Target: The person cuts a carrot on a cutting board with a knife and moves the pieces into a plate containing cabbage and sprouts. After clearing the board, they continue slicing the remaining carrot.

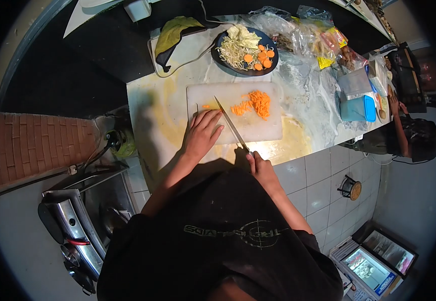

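Note:
A white cutting board (234, 129) lies on the marbled counter. My right hand (263, 170) is wrapped round the handle of a knife (232, 126), whose blade points up and left across the board. Left of the blade, my left hand (204, 134) rests on the board with its fingertips close to the knife. Whatever may be under those fingers is hidden. A few small orange carrot pieces (206, 106) lie just above them. To the right of the blade is a heap of cut carrot (259, 104), with looser strips at its left side.
Behind the board stands a dark plate (223, 63) with sprouts, cabbage and carrot slices. Plastic bags (303, 40) and a blue-lidded container (357, 109) are at the right. Another person (421, 135) is at the far right. A stool (351, 188) stands on the floor.

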`<state>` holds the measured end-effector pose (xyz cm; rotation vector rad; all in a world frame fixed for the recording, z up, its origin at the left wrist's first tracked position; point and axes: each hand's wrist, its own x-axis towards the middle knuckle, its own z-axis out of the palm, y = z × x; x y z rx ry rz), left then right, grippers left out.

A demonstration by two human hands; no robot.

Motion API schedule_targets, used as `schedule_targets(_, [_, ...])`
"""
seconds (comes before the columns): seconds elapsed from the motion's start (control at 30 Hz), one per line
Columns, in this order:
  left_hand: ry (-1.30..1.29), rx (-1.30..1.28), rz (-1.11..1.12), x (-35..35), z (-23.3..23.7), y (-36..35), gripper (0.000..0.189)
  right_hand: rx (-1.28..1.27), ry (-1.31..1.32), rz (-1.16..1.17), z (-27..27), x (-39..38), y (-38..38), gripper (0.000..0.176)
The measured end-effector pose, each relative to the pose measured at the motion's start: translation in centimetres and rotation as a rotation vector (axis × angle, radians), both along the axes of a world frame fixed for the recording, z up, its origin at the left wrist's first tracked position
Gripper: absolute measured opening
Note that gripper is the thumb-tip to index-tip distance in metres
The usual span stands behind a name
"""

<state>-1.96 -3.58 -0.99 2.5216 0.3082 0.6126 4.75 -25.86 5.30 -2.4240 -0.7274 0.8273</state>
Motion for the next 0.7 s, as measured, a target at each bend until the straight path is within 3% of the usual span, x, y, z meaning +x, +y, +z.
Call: schedule_targets(0.7, [-0.025,-0.008,0.013,0.0,-0.3,0.0,0.036,-0.093,0.026,-0.024,0.1,-0.6,0.1,0.034])
